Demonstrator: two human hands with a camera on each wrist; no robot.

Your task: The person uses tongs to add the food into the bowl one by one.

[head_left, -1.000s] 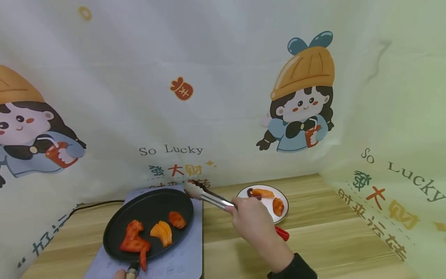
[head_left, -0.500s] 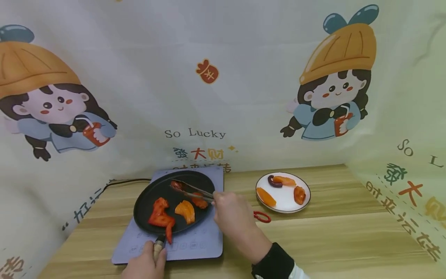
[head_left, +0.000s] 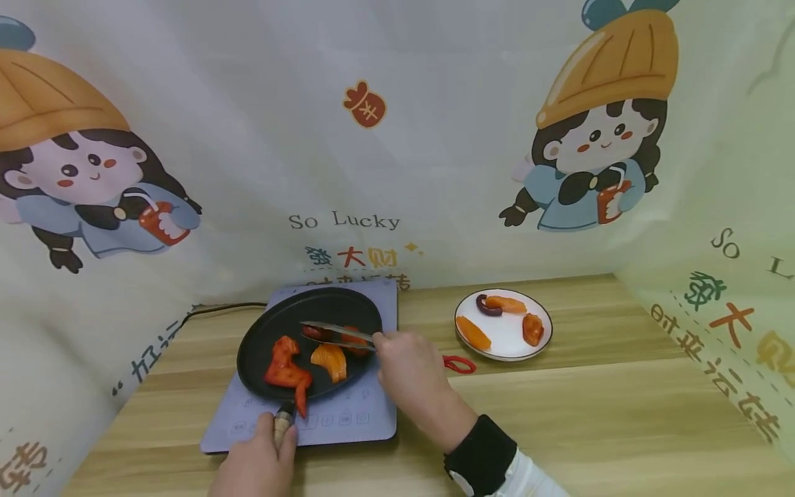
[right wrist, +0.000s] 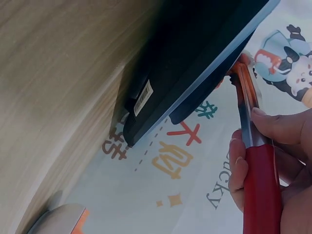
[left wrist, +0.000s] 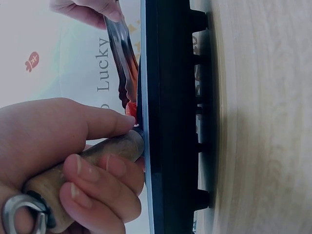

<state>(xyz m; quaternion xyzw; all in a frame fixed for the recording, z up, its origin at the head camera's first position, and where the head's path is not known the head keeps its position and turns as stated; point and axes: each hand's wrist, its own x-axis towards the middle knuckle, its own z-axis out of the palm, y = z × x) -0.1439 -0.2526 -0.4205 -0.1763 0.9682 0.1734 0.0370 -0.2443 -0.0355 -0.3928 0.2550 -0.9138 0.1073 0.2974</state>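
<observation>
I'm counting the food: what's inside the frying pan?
Inside the frying pan: a red chicken wing, its tip over the rim, an orange slice, and a reddish piece partly covered by the tongs. Whether they grip anything is unclear; the surface under the food is hidden.

In the head view, the bare right hand [head_left: 413, 376] hides the middle of the red-handled silver metal tongs [head_left: 338, 330]; near-side symbols [head_left: 345, 418] on the flat lilac cooktop [head_left: 380, 397] are illegible.
</observation>
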